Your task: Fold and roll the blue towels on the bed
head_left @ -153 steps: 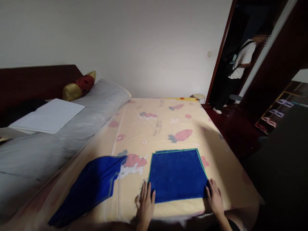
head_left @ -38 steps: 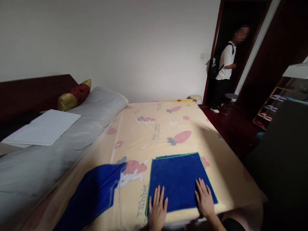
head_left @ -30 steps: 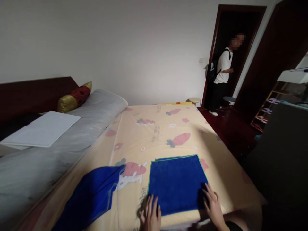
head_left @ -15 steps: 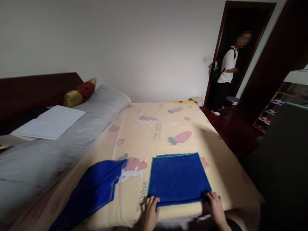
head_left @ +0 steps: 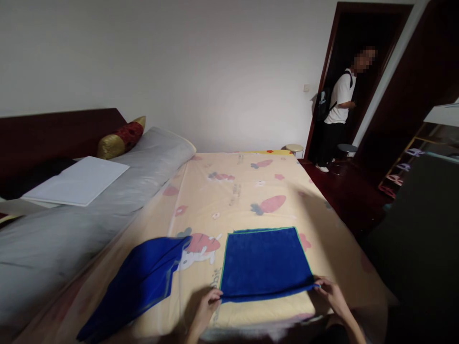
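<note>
A blue towel point(head_left: 265, 263) with green edging lies folded into a near-square on the patterned bedsheet point(head_left: 229, 203). At its front left corner, my left hand point(head_left: 208, 306) is closed, with thumb and fingers pinching the edge. My right hand point(head_left: 332, 292) pinches the front right corner, which sticks out a little between the fingertips. A dark crease runs along the towel's front edge between the hands. To the left, a second blue towel point(head_left: 139, 282) lies loose and rumpled, touched by neither hand.
A grey quilt point(head_left: 150, 162) runs along the bed's left side, with a white board point(head_left: 81, 181) and a red-and-gold cushion point(head_left: 124, 138) nearby. A person point(head_left: 339, 105) with a backpack stands in the doorway. Two stools point(head_left: 294, 148) and a shoe rack point(head_left: 401, 167) stand beyond the bed.
My hands have gone from resting over the towel's front corners to pinching them, both shifting slightly outward. The loose towel and the person look the same.
</note>
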Demonstrator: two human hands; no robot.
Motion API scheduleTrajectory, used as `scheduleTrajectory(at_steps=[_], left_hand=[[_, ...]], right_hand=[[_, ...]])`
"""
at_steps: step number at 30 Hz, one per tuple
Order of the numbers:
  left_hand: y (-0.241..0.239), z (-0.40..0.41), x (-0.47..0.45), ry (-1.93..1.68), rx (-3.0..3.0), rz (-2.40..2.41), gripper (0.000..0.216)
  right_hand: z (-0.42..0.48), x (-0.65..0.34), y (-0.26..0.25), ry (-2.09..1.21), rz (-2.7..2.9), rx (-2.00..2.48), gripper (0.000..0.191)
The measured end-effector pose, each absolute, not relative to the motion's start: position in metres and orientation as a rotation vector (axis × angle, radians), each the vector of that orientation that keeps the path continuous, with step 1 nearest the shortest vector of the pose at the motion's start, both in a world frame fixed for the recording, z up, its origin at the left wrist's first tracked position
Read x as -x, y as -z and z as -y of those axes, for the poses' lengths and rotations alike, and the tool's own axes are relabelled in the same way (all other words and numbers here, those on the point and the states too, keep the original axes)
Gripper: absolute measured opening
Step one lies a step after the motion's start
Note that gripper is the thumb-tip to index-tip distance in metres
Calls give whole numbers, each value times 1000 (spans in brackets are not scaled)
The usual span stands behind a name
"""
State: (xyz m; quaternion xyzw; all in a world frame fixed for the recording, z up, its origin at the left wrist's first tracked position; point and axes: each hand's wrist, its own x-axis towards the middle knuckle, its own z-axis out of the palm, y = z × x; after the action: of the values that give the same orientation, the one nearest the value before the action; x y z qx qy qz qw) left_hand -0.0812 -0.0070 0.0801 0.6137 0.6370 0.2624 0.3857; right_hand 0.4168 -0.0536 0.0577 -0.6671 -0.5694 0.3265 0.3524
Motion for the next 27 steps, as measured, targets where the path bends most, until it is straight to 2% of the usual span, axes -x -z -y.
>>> scheduleTrajectory(at_steps=[5, 12, 18, 24, 27], left_hand=[[-73, -1, 83, -718, -1556, -1645, 52], [-63, 7, 70, -785, -1634, -1866, 12], [-76, 22, 42, -593, -1939, -2167, 30], [-86, 22, 29, -411, -1938, -2287, 20], [-88, 25, 20, -339, -1932, -2370, 24]], right_hand=[[50, -412, -53, -847, 1410, 1740, 52], [51, -398, -26, -548, 1337, 1901, 44], [65, -395, -17, -347, 1340, 1968, 44], [78, -386, -17, -212, 1416, 2028, 48], [78, -368, -32, 3, 1451, 2215, 49]])
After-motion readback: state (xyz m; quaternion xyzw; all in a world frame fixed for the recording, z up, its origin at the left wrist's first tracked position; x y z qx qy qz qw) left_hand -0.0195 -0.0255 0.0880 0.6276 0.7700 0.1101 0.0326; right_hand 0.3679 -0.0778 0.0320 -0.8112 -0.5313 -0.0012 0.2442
